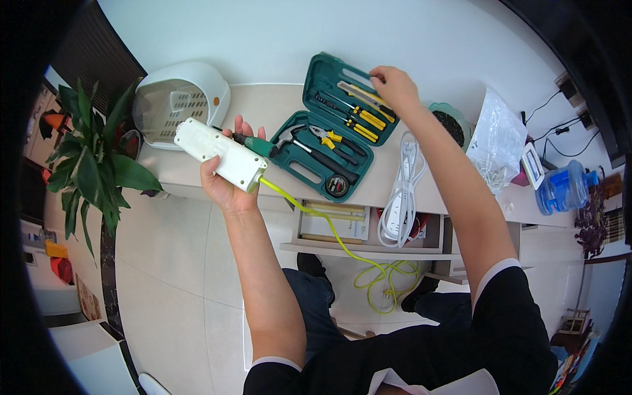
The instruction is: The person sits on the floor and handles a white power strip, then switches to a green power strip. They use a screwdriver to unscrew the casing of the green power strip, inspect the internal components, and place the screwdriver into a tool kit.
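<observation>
My left hand (230, 191) grips a white power strip (220, 155), turned so its screwed back faces up. A yellow-green cord (336, 230) runs from its end down to the floor. Between the strip and my fingers lies a green-handled screwdriver (257, 145), its tip partly hidden. My right hand (395, 89) pinches the upper right edge of the green tool case (316, 89) lid; its fingertips are partly hidden. In the open case are a hammer (316, 155), yellow-black pliers (336, 139), a tape measure (337, 185), yellow-handled screwdrivers (368, 117) and a utility knife (363, 97).
An open drawer (362, 249) under the tabletop holds a white power strip with coiled cord (397, 214). A white domed bin (217, 85) and a leafy plant (92, 164) stand at left. At right are a plastic bag (495, 135) and a blue water jug (561, 187).
</observation>
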`<state>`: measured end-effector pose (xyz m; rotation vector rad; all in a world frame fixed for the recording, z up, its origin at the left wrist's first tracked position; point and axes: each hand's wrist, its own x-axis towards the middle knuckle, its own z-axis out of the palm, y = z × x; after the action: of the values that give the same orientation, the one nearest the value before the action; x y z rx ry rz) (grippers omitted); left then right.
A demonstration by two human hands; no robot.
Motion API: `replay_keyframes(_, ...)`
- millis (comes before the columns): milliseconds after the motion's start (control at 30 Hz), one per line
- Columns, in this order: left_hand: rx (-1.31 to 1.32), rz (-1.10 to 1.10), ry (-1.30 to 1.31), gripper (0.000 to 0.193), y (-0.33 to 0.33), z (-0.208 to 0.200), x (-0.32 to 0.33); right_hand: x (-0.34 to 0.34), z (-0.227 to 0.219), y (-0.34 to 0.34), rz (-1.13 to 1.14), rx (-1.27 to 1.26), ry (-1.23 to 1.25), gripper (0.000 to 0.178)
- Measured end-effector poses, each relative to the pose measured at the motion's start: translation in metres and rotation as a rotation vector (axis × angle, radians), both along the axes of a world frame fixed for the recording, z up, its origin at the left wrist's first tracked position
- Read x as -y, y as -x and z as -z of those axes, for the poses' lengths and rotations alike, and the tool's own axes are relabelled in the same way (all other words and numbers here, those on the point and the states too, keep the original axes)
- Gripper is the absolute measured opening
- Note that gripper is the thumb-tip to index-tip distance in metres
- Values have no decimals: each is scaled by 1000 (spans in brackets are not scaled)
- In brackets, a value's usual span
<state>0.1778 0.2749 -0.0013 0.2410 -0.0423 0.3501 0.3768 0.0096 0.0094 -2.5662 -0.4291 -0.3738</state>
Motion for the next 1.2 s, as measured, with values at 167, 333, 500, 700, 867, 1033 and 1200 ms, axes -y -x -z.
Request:
replay_keyframes(167, 48, 51, 55, 48, -4, 9, -2, 47, 36, -51, -48, -263, -12, 26)
replay_keyframes(333, -4, 27, 7, 45, -5, 4, 4, 58, 58, -51, -69, -383, -378, 33)
replay_keyframes(500, -12, 29, -14, 45, -4, 2, 3, 63, 88, -47, 96, -465, -492, 33)
replay_keyframes(700, -10, 56, 8, 46, -6, 1, 8, 96, 120, -57, 167, -501, -44, 29)
replay_keyframes(867, 4, 62, 34, 46, -4, 4, 5, 102, 125, -40, 114, -626, -20, 25)
replay_keyframes(1033, -26, 61, 9, 45, -4, 4, 5, 75, 108, -14, 54, 55, 156, 20)
replay_keyframes(1200, -108, 56, -52, 43, -7, 3, 9, 19, 56, 23, -100, -373, 522, 18)
